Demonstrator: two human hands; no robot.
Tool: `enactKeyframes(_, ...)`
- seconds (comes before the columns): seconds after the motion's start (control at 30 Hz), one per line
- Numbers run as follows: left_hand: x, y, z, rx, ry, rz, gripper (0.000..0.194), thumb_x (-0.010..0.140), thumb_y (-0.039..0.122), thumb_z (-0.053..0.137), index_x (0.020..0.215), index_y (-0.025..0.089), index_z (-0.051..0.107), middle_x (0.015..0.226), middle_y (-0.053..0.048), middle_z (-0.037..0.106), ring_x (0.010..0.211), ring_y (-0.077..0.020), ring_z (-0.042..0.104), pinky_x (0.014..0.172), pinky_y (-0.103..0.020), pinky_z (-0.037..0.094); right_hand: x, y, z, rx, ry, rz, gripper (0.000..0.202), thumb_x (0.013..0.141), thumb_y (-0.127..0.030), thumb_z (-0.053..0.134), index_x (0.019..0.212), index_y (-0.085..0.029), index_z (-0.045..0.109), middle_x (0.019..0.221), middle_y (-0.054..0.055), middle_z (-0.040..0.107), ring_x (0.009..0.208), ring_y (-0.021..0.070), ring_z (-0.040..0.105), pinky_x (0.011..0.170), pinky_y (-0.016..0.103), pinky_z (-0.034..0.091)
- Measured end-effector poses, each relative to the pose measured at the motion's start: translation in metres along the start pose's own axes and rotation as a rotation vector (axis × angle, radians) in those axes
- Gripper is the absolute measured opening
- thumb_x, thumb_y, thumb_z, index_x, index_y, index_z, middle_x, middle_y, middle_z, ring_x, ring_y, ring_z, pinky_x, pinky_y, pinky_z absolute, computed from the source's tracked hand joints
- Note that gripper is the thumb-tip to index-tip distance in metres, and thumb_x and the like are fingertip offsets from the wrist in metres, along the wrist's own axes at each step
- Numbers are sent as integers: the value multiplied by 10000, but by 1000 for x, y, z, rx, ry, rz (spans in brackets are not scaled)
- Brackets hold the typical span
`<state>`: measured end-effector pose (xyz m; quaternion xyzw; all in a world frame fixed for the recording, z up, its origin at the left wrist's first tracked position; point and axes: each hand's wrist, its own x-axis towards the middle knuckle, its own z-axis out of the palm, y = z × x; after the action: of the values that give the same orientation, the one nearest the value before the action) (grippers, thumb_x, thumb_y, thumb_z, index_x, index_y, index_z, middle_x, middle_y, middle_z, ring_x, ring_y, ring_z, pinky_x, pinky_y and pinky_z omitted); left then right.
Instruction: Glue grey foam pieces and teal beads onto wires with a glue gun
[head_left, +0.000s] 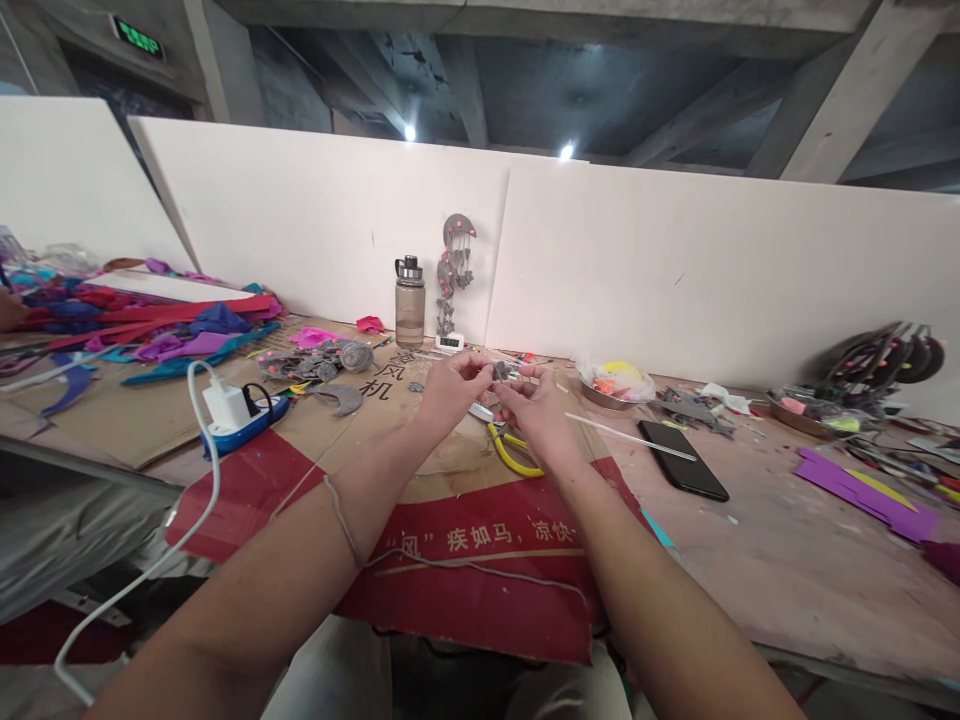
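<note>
My left hand (455, 385) and my right hand (534, 405) meet above the cardboard, fingertips pinched on a small grey piece (501, 371), partly hidden by the fingers. It looks like felt, but its exact shape is unclear. Below them lie yellow-handled scissors (517, 458), partly covered by my right hand. A thin translucent rod (630, 436) runs from behind my right wrist to over the black phone (684, 462). Grey yarn (480, 568) loops over my left forearm and trails across the red cardboard (480, 610). A grey felt crescent (341, 400) lies left of my hands.
A water bottle (409, 305) and a hanging grey moon ornament (456, 265) stand at the white panel. Left are a yarn ball (356, 355), a blue power strip (251, 425) with a white cable, and coloured fabric scraps (165, 320). At right, a bowl (611, 395) and purple felt (862, 495).
</note>
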<state>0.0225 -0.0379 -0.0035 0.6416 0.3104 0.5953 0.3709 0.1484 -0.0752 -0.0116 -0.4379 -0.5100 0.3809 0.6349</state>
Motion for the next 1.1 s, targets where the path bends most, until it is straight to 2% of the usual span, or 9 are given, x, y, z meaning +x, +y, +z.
enactKeyframes(0.1, -2, 3, 2, -3, -1, -7, 71, 757, 216, 670, 725, 153, 682, 632, -10, 659, 491, -90, 573, 472, -194, 434, -1, -3, -3, -237, 106, -195, 404, 701, -329, 655, 999, -234, 398, 679, -84, 526, 552, 105, 502, 533, 228, 394)
enactKeyframes(0.23, -1, -1, 5, -107, -37, -62, 102, 750, 243, 700, 735, 145, 678, 684, -33, 684, 589, -128, 651, 544, -219, 508, -3, -8, -8, -495, 154, -365, 111, 765, -303, 564, 794, -196, 554, 619, -60, 442, 586, 105, 423, 576, 238, 344)
enactKeyframes(0.3, 0, -5, 6, -173, -71, -93, 134, 744, 270, 716, 751, 140, 686, 700, -39, 692, 611, -132, 662, 605, -244, 541, -3, -10, -10, -554, 163, -380, 133, 775, -309, 553, 737, -189, 594, 597, -56, 416, 581, 107, 388, 577, 242, 322)
enactKeyframes(0.43, 3, -11, 6, -300, -154, -126, 185, 754, 313, 707, 803, 134, 707, 770, -53, 714, 662, -128, 668, 717, -291, 565, 0, -10, -13, -578, 193, -364, 172, 778, -336, 561, 760, -185, 643, 588, -60, 384, 570, 108, 364, 569, 244, 298)
enactKeyframes(0.6, 1, -8, 6, -387, -241, -153, 178, 720, 256, 714, 840, 125, 728, 832, -74, 721, 689, -129, 660, 722, -284, 550, 1, -8, -14, -571, 218, -380, 185, 777, -346, 568, 776, -184, 658, 598, -57, 373, 584, 114, 361, 583, 251, 296)
enactKeyframes(0.8, -1, -3, 6, -424, -251, -184, 148, 672, 150, 663, 798, 114, 731, 739, -62, 697, 669, -130, 648, 705, -277, 540, 1, -8, -14, -561, 232, -359, 162, 757, -330, 576, 749, -184, 647, 588, -61, 356, 575, 113, 353, 578, 249, 291)
enactKeyframes(1.1, 0, -2, 6, -474, -223, -234, 153, 680, 206, 711, 794, 103, 709, 702, -68, 691, 626, -136, 645, 659, -283, 539, 3, -4, -15, -639, 235, -404, 154, 784, -307, 556, 757, -187, 648, 617, -47, 417, 606, 119, 386, 612, 250, 304)
